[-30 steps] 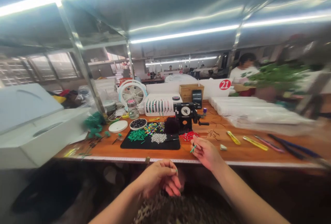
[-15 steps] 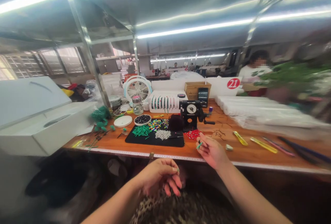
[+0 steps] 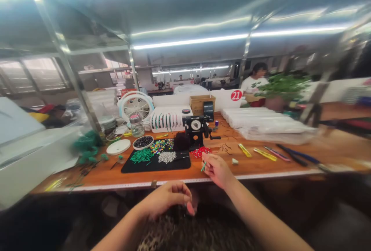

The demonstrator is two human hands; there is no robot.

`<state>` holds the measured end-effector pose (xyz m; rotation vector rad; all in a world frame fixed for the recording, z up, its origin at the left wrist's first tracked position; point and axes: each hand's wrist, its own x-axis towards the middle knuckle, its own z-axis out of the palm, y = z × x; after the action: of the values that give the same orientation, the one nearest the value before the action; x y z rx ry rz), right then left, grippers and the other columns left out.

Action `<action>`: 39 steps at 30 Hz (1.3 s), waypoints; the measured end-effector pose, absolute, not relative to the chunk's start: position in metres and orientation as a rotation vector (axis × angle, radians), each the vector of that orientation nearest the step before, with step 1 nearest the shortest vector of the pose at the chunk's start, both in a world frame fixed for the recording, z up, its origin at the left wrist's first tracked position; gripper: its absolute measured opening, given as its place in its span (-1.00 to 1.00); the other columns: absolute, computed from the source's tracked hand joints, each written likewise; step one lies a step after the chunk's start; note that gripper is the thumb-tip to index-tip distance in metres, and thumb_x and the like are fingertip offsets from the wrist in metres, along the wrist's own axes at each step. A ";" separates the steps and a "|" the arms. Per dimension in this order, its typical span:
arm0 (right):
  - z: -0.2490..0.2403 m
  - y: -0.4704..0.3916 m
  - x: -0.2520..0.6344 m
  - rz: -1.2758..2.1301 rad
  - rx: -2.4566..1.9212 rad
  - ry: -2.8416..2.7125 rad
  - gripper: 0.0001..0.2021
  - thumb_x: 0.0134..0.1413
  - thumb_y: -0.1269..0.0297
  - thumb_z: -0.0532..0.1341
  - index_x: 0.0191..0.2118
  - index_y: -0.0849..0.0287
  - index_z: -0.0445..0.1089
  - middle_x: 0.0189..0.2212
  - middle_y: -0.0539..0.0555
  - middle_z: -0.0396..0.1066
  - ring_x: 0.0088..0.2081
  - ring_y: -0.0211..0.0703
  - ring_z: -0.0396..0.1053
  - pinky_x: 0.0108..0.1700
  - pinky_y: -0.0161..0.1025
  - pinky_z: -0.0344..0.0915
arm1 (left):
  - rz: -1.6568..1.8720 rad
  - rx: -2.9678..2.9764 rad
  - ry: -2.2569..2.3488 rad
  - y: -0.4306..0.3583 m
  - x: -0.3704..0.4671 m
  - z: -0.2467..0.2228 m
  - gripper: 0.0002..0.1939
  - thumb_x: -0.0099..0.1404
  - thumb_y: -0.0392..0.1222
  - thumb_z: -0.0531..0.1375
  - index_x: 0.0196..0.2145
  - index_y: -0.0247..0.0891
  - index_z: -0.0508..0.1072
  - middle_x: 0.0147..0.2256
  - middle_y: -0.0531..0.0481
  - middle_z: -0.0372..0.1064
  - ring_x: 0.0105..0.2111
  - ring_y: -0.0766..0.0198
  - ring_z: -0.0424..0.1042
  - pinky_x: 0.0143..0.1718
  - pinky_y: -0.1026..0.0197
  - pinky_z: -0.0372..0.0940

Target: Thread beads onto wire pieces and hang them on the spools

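Change since earlier frames: both hands had shifted slightly left and lower across the view, the whole counter shifting with them; the right hand kept its pinch on the green piece throughout.
Right hand: the right hand (image 3: 216,169) rested at the near edge of the counter (image 3: 261,166), fingers together and clamped on a small green piece (image 3: 203,166), just in front of the red beads (image 3: 200,151).
Left hand: the left hand (image 3: 168,198) hung below the counter edge over a patterned lap, fingers curled together; whether anything was pinched in them could not be told.
Progress: judged as early or mid-work. One green piece was in hand; the piles of green sticks (image 3: 141,155), mixed coloured beads (image 3: 158,146) and pale beads (image 3: 167,157) on the black mat (image 3: 127,168) were still plentiful. No finished item could be made out near the hands.
Surface: a wooden counter with a measuring strip along its front; a black dial device (image 3: 196,126) behind the mat, a bowl of dark beads (image 3: 143,142), a white lid (image 3: 118,147), a glass jar (image 3: 136,126), a small fan (image 3: 136,106), yellow tools (image 3: 245,150) to the right, and stacked clear bags (image 3: 261,121).
Room: a workshop under strip lights with metal shelving overhead; another person sat behind a sign numbered 21 (image 3: 236,95), beside green foliage (image 3: 282,85).
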<state>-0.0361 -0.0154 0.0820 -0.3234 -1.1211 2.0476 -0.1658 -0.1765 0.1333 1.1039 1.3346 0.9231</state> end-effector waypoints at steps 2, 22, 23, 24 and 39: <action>0.083 -0.016 -0.037 2.033 -0.311 -1.156 -0.51 -0.12 0.09 0.33 -0.70 0.19 0.02 -0.77 -0.18 -0.08 -0.71 -0.48 -0.20 -0.65 -0.36 -0.33 | 0.934 1.125 1.386 -0.162 -0.163 0.134 -0.82 0.12 -0.16 0.22 -0.40 -0.36 0.41 -0.52 -0.09 0.51 -0.51 0.30 0.42 -0.52 0.34 0.13; 0.083 -0.006 -0.038 2.082 -0.234 -1.079 -0.53 -0.12 0.11 0.31 -0.67 0.16 0.00 -0.73 -0.18 -0.13 -0.68 -0.45 -0.23 -0.65 -0.37 -0.35 | 0.898 1.003 1.183 -0.160 -0.161 0.103 -0.77 0.13 -0.10 0.23 -0.45 -0.29 0.27 -0.48 -0.13 0.49 -0.53 0.26 0.47 -0.78 0.46 -0.02; 0.083 -0.005 -0.038 2.080 -0.229 -1.076 -0.53 -0.11 0.10 0.31 -0.67 0.16 0.00 -0.73 -0.18 -0.14 -0.67 -0.45 -0.23 -0.65 -0.36 -0.35 | 0.896 0.997 1.178 -0.162 -0.161 0.100 -0.76 0.13 -0.09 0.23 -0.45 -0.28 0.26 -0.48 -0.12 0.49 -0.53 0.27 0.46 -0.78 0.46 -0.01; 0.082 -0.004 -0.038 2.077 -0.225 -1.078 -0.53 -0.10 0.09 0.30 -0.68 0.16 -0.01 -0.73 -0.18 -0.14 -0.67 -0.44 -0.24 -0.65 -0.36 -0.35 | 0.898 0.994 1.179 -0.163 -0.161 0.098 -0.75 0.12 -0.08 0.24 -0.45 -0.28 0.26 -0.49 -0.12 0.48 -0.54 0.27 0.45 -0.78 0.45 -0.01; 0.078 -0.013 -0.035 1.984 -0.278 -1.421 -0.57 -0.03 0.09 0.27 -0.69 0.19 0.10 -0.79 -0.17 -0.02 -0.71 -0.45 -0.13 -0.64 -0.31 -0.30 | 1.113 0.966 1.398 -0.122 -0.139 0.116 -0.71 0.09 -0.04 0.25 -0.41 -0.30 0.29 -0.46 -0.08 0.48 -0.60 0.31 0.44 -0.74 0.43 0.08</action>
<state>-0.0353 -0.0130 0.0777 -0.2779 -1.4208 1.9836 -0.1389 -0.1223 0.1156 0.9657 1.3978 1.1130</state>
